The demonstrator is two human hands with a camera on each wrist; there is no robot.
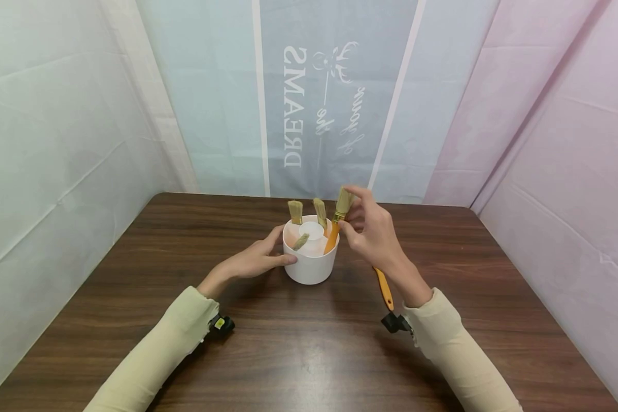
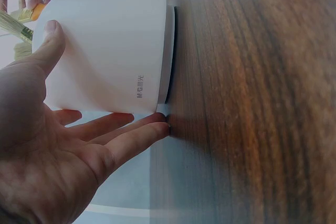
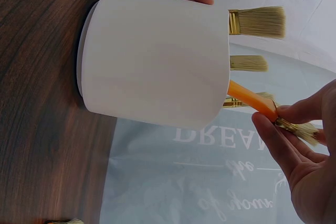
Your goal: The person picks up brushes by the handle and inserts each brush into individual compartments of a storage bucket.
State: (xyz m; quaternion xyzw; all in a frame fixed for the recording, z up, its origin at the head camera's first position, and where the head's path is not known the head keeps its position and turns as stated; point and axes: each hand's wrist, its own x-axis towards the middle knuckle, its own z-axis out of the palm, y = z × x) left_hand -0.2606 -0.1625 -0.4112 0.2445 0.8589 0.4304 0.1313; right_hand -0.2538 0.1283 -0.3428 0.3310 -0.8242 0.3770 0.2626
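A white round desk organiser (image 1: 311, 270) stands upright on the table, with M&G lettering on its side in the left wrist view. My left hand (image 1: 249, 260) holds it from the left, thumb on the near wall and fingers along the far side. Between thumb and fingers of my right hand (image 1: 375, 229) is a paintbrush (image 1: 332, 239), pinched near its metal ferrule. Its orange handle slants down inside the organiser's rim, bristles upward. Other paintbrushes stand bristles up in the organiser: a wide one (image 3: 260, 22), a narrower one (image 1: 319, 212) and a small tilted one (image 1: 301, 241).
Another paintbrush with an orange handle (image 1: 384, 289) lies on the brown wooden table (image 1: 298, 355), partly hidden beneath my right wrist. Behind the table hangs a blue-grey curtain (image 1: 226, 103) with mirrored lettering. Pale fabric walls (image 1: 56, 143) close in both sides.
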